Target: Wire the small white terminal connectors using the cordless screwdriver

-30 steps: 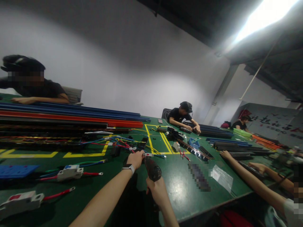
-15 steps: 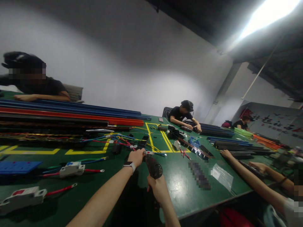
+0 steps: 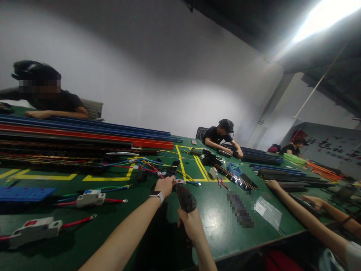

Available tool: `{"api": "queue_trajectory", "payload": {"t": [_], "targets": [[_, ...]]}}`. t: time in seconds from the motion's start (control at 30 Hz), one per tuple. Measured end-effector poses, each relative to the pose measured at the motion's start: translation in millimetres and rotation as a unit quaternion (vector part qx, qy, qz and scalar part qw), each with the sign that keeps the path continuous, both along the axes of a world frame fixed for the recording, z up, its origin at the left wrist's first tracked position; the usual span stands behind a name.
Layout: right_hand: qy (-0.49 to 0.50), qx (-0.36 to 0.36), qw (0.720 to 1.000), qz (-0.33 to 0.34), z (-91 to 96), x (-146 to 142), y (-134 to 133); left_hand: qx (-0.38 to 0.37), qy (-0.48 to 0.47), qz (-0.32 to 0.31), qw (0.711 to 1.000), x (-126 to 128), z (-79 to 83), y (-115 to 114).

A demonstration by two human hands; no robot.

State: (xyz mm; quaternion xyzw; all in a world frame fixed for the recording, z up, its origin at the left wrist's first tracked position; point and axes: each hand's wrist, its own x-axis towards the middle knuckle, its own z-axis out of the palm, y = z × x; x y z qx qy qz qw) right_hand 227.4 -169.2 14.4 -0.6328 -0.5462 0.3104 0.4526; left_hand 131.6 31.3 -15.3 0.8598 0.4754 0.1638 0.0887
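Note:
My right hand (image 3: 189, 223) is wrapped round the grip of a dark cordless drill (image 3: 186, 199), whose front end points away from me. My left hand (image 3: 166, 186), with a watch (image 3: 156, 195) at the wrist, is closed at a small white circuit breaker (image 3: 179, 181) with a red mark. The drill's tip meets or nearly meets the breaker; the exact contact is too small to tell. Two more breakers lie on the left: a grey-white one with a blue mark (image 3: 90, 198) and a nearer one with a red mark (image 3: 36, 230), both with red leads ending in ring lugs.
Long blue rails (image 3: 113, 125) and orange rails (image 3: 152, 144) lie across the green table (image 3: 208, 226). Loose coloured wires (image 3: 146, 162) spread beyond my hands. A plastic bag (image 3: 268, 212) lies right. A co-worker's arm (image 3: 307, 214) reaches in from the right; other people sit at the far side.
The whole view has shifted slightly, so the scene sits a little further right. Both hands keep the same hold on the drill and the breaker.

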Motion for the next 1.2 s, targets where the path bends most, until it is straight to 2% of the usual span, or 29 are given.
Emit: {"api": "queue_trajectory", "payload": {"t": [0.63, 0.93, 1.2], "targets": [[0.000, 0.005, 1.000, 0.008, 9.1, -3.3, -2.0, -0.006, 0.009, 0.004, 1.000, -0.2, 1.5, -1.3], [-0.007, 0.005, 1.000, 0.014, 5.4, -2.0, -1.2, -0.017, 0.009, 0.002, 1.000, -1.2, 6.2, -3.6], [-0.009, -0.005, 1.000, -0.004, 9.4, -3.9, -2.6, -0.025, 0.012, 0.008, 1.000, -1.5, 9.6, -6.3]]}}
